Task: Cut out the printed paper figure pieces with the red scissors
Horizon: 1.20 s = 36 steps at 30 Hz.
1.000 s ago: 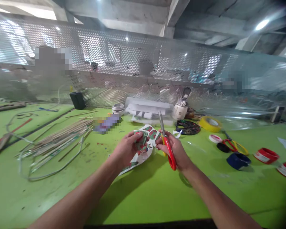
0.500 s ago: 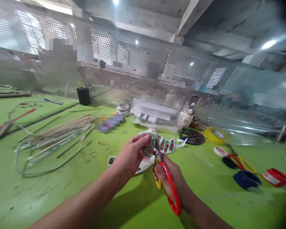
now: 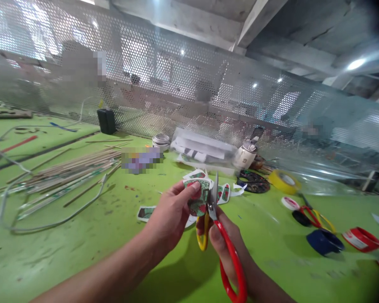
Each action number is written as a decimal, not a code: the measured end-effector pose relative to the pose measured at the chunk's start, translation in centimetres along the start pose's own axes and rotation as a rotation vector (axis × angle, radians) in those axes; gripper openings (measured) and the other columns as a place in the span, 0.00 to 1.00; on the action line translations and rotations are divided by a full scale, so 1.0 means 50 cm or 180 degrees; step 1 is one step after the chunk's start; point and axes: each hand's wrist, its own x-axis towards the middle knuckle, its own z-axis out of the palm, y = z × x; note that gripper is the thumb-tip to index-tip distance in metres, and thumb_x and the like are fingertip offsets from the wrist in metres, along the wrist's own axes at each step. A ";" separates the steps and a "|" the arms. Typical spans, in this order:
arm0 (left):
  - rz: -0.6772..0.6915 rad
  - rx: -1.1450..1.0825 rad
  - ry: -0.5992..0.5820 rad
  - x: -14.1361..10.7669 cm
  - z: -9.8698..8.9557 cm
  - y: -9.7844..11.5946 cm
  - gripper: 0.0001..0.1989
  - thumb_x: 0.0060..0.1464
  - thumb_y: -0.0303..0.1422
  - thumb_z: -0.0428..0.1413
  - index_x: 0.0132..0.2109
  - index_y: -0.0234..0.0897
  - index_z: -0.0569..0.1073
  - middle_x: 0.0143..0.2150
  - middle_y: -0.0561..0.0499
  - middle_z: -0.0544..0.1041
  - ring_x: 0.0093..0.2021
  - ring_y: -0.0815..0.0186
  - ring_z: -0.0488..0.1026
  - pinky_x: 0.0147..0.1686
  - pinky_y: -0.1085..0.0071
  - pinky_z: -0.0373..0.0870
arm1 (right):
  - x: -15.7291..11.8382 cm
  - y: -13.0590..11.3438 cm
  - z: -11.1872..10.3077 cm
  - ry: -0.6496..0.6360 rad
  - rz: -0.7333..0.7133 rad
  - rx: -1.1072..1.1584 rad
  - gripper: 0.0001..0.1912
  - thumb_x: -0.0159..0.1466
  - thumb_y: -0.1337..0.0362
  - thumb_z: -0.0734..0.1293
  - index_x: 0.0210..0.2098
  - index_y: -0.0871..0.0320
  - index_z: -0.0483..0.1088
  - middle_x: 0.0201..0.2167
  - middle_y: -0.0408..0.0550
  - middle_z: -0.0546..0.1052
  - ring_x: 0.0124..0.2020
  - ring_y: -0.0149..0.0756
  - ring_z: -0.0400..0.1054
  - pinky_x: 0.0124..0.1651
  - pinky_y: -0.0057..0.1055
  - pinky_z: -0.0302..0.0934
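Note:
My left hand [image 3: 172, 214] pinches a green and red printed paper piece [image 3: 196, 206], thumb on its face. My right hand [image 3: 229, 237] is closed round scissors [image 3: 230, 256] with one red and one yellow handle. The blades are spread and meet the right edge of the held piece. Under and behind my hands lie more printed paper cutouts [image 3: 224, 193] with white borders, and another cutout [image 3: 145, 213] sits left of my left wrist. Part of the paper beneath is hidden by my hands.
Bamboo sticks [image 3: 78, 168] and a grey cable [image 3: 53, 229] lie left. A clear-wrapped white roll [image 3: 202, 149], a bottle [image 3: 246, 153] and a perforated screen [image 3: 164, 97] stand behind. Right are yellow tape [image 3: 284, 181], a blue roll [image 3: 324, 243], a red roll [image 3: 361, 239] and other scissors [image 3: 316, 219].
The scissor blades and handles have spread wider apart. The held paper piece has turned to show more of its printed face. My view has shifted slightly.

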 end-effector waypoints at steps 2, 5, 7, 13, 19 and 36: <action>-0.0015 0.0040 -0.0009 0.001 -0.001 -0.002 0.06 0.48 0.30 0.64 0.34 0.33 0.77 0.29 0.50 0.78 0.26 0.70 0.73 0.28 0.75 0.69 | 0.000 -0.005 -0.003 -0.0001 0.0045 -0.0085 0.34 0.54 0.33 0.63 0.45 0.53 0.67 0.23 0.43 0.67 0.26 0.38 0.60 0.27 0.32 0.53; -0.0037 0.0144 0.0001 0.001 -0.002 -0.004 0.07 0.49 0.31 0.64 0.34 0.32 0.77 0.29 0.49 0.78 0.26 0.70 0.73 0.27 0.75 0.68 | -0.001 -0.014 -0.005 -0.0024 0.0056 -0.0258 0.33 0.55 0.33 0.62 0.44 0.53 0.68 0.20 0.42 0.64 0.26 0.39 0.60 0.25 0.31 0.52; -0.0002 0.0151 0.0047 0.001 -0.001 -0.003 0.07 0.48 0.31 0.64 0.35 0.32 0.77 0.29 0.49 0.78 0.27 0.69 0.73 0.28 0.74 0.69 | -0.002 -0.017 -0.005 0.0012 0.0033 -0.0316 0.32 0.54 0.33 0.62 0.42 0.53 0.68 0.22 0.44 0.66 0.26 0.38 0.60 0.24 0.31 0.50; 0.0114 0.0171 0.0067 0.003 -0.001 0.000 0.09 0.45 0.32 0.66 0.34 0.32 0.76 0.28 0.50 0.78 0.25 0.70 0.72 0.26 0.75 0.68 | -0.001 -0.003 -0.004 -0.0030 0.0073 -0.0324 0.32 0.55 0.35 0.64 0.46 0.53 0.68 0.23 0.41 0.63 0.23 0.34 0.57 0.22 0.29 0.50; 0.0080 0.0281 0.0037 0.002 -0.007 -0.001 0.09 0.46 0.34 0.65 0.33 0.33 0.76 0.26 0.51 0.76 0.22 0.71 0.70 0.23 0.75 0.66 | 0.000 0.001 -0.014 -0.0236 0.0040 -0.0334 0.31 0.57 0.37 0.64 0.47 0.54 0.68 0.23 0.42 0.65 0.21 0.33 0.59 0.24 0.30 0.57; 0.0322 0.0620 0.0187 0.005 -0.008 -0.004 0.10 0.48 0.35 0.64 0.35 0.33 0.76 0.24 0.52 0.74 0.22 0.71 0.69 0.23 0.75 0.67 | 0.013 0.014 -0.007 -0.0111 0.0118 0.0067 0.36 0.53 0.34 0.65 0.49 0.54 0.67 0.25 0.40 0.61 0.24 0.31 0.54 0.27 0.30 0.51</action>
